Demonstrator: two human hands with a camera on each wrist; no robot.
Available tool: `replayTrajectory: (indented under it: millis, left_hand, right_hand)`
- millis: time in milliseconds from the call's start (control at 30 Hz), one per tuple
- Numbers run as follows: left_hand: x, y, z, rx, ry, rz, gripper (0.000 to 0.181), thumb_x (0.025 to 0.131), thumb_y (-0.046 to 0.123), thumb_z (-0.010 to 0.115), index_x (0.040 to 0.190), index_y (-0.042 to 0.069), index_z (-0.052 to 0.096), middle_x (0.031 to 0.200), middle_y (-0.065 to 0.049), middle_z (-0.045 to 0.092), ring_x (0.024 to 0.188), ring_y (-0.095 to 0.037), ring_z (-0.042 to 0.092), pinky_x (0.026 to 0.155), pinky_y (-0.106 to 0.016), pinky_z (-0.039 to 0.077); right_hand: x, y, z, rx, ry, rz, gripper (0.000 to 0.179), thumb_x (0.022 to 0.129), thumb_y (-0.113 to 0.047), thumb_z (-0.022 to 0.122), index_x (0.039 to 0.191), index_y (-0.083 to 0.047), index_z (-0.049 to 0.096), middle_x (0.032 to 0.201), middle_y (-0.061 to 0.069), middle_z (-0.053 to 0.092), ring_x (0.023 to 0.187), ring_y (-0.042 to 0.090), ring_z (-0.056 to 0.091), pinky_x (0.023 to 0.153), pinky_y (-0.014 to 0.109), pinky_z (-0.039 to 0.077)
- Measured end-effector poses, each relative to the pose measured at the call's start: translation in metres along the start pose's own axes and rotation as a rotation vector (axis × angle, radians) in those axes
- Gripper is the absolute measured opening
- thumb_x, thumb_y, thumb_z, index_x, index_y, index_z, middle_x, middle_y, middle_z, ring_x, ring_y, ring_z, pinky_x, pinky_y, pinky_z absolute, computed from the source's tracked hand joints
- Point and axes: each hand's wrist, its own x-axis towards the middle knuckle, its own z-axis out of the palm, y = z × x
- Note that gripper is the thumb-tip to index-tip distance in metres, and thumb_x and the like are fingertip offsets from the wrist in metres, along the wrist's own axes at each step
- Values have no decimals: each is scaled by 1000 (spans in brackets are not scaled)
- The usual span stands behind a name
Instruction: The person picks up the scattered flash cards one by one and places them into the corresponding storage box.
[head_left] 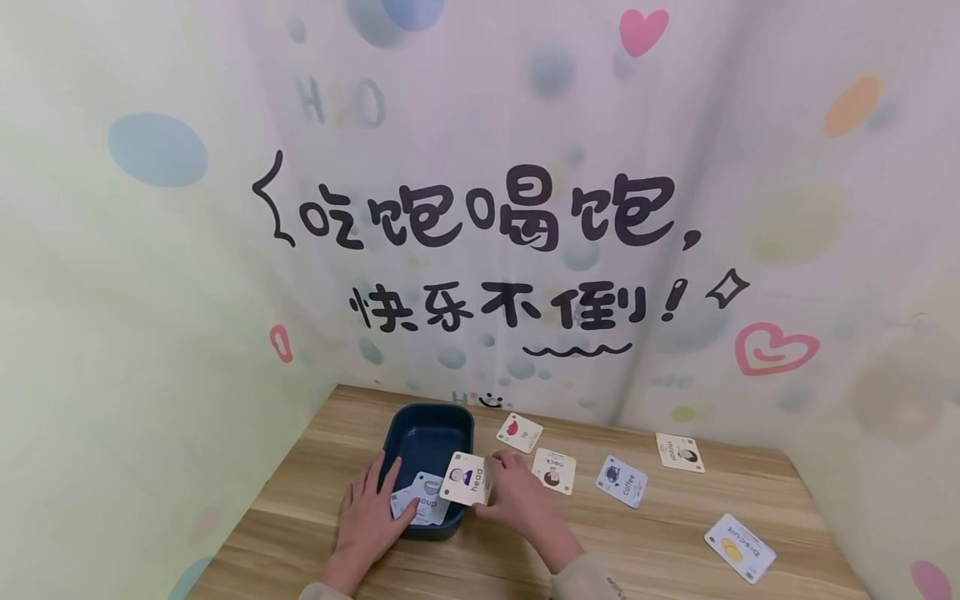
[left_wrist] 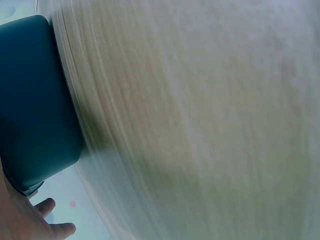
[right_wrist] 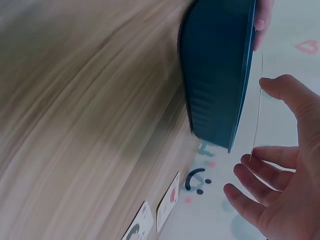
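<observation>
Pinching the head card [head_left: 462, 477], the right hand [head_left: 521, 496] is right of the lower-centre box [head_left: 426, 443], opposite the spread left hand [head_left: 371, 512]

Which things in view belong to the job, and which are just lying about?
In the job:
head card, held by the right hand
blue tray, left hand at its rim
soup card, at the tray's near end

Lying on the table, untouched, though possibly part of it:
lip card
neck card
coffee card
throat card
biscuit card
</observation>
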Motion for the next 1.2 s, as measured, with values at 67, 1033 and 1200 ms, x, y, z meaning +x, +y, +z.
replayTrajectory:
  millis: [67, 1033, 1200]
  left_hand:
    - [0, 0, 1, -1, 10, 4, 78, 85, 57, 67, 149, 17, 46, 159, -16, 34, 140, -42, 38, 109, -67, 34]
    - [2, 0, 0, -4, -24, -17, 79, 86, 58, 66, 151, 18, 44, 161, -16, 30, 141, -42, 38, 111, -68, 32]
    - [2, 0, 0, 0, -25, -14, 79, 86, 58, 66, 151, 18, 45, 161, -16, 31, 142, -42, 37, 111, -68, 32]
  right_hand:
    - [2, -3, 3, -12, -2, -9, 74, 71, -45, 82, 128, -2, 61, 128, 13, 61, 116, 31, 57, 90, 44, 56]
    - [-12, 12, 13, 24, 63, -34, 71, 80, -47, 77, 136, -8, 57, 134, 12, 60, 118, 32, 57, 97, 47, 52]
    - [-20, 27, 13, 45, 56, 1, 70, 79, -44, 78, 134, -6, 58, 133, 12, 60, 117, 33, 58, 96, 49, 52]
